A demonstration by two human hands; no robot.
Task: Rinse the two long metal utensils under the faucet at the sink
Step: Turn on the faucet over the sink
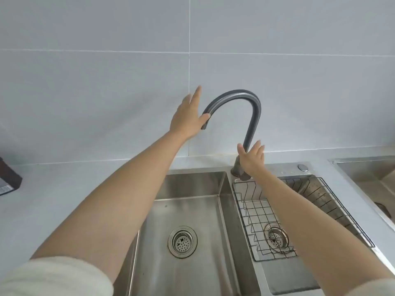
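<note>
We've got both hands on the faucet (239,97): left hand (188,114) open, thumb hooked under the spout end, prob. to swing it over the big left basin (192,210); right hand (252,159) loosely cupping the neck near its base, prob. for the water control. No water running. Two basins, one wire rack (263,218), two drain strainers. Utensils: none visible.

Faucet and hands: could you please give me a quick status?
Left hand open, thumb on faucet spout end. Right hand open at faucet neck. No water running, no utensils in view. Sink unobstructed.
</note>
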